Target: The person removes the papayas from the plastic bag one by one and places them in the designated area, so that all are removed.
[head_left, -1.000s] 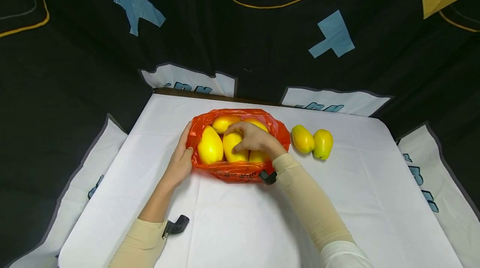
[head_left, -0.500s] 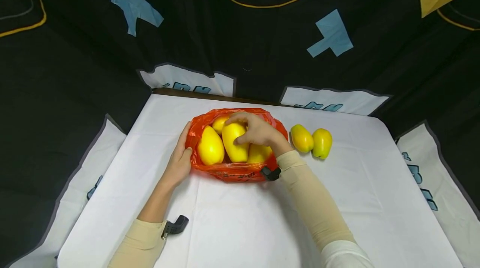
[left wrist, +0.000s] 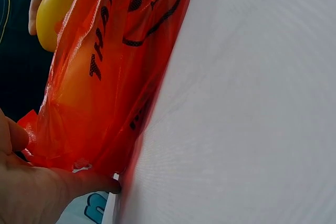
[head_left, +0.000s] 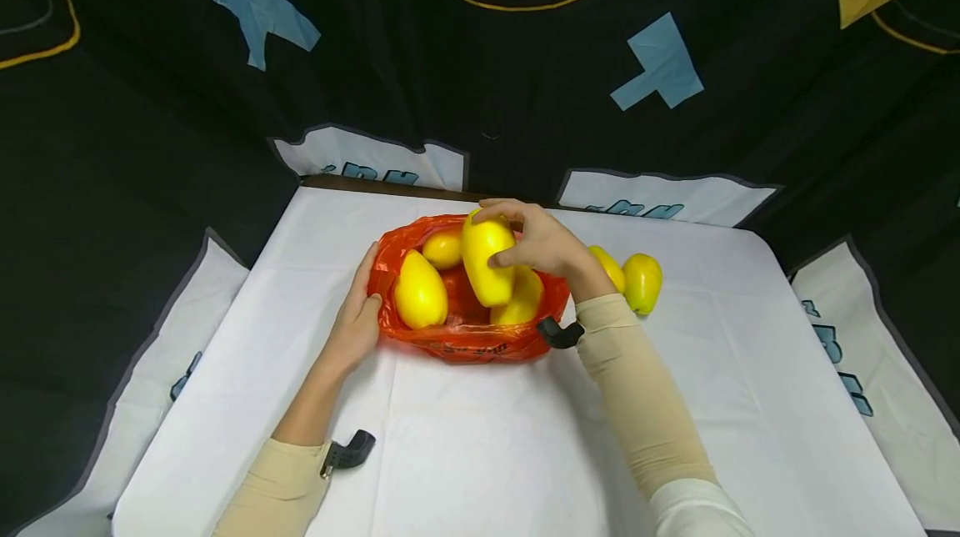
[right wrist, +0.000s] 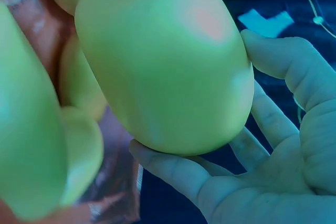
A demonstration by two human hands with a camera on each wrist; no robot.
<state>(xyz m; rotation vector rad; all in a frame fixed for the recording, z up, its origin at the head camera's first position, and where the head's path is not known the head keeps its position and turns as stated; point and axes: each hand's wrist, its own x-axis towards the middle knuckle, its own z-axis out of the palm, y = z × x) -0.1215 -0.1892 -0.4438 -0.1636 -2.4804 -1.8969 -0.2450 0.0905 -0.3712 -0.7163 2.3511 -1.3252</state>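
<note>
Presently: red bag [head_left: 480, 348], yellow fruit [head_left: 484, 274] held above.
Left hand [head_left: 356, 320] grips the bag at 9 o'clock; right hand [head_left: 542, 241] clamps its fingers on the fruit toward 1 o'clock. Smooth skin could cause slipping.

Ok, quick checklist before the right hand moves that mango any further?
1. Right hand grip on the held mango: ok, thumb and fingers on opposite sides.
2. Left hand steadying the red plastic bag: ok, holding its left edge.
3. Bag mouth open: ok, other mangoes visible inside.
4. Held mango clear of the bag: cannot tell. Part shows above the rim; the left wrist view hides the rest.
5. Both table mangoes fully visible from the head camera: not ok, the right wrist area partly covers one.
</note>
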